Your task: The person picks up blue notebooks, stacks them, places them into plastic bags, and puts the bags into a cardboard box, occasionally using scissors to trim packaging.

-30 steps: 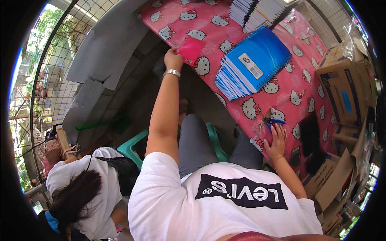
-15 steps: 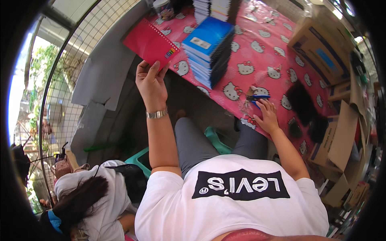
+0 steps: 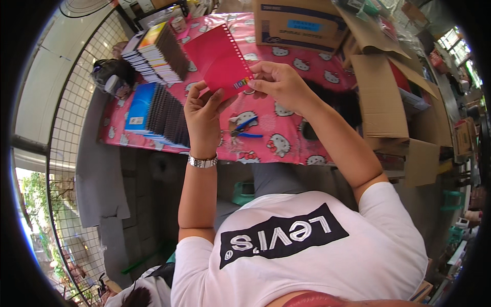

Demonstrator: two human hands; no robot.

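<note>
In the head view, your left hand point(image 3: 203, 115) is raised above the table point(image 3: 302, 130), its fingers curled up around the lower edge of a red punched cover sheet point(image 3: 217, 59), gripping it from below. Your right hand point(image 3: 279, 82) pinches the same sheet at its lower right corner, thumb and fingertips closed on the edge just beside the small coloured print there. The sheet is held tilted in the air over the middle of the table, between both hands, with its row of punched holes running along the upper right side. A silver watch point(image 3: 202, 161) sits on your left wrist.

Under your hands, on the pink patterned tablecloth, a pair of blue-handled pliers point(image 3: 244, 130) lies near the front edge of the table, well clear of both hands. Toward the left end, a fanned row of blue-covered notebooks point(image 3: 140, 105) lies flat with their dark spiral bindings turned toward the middle. Behind it, at the far left corner, a second fanned stack of notebooks point(image 3: 158, 51) rests, its top cover yellow and orange. A closed cardboard box point(image 3: 299, 23) stands at the far edge of the table. Off the right end, an open cardboard box point(image 3: 388, 97) has its flaps spread.
</note>
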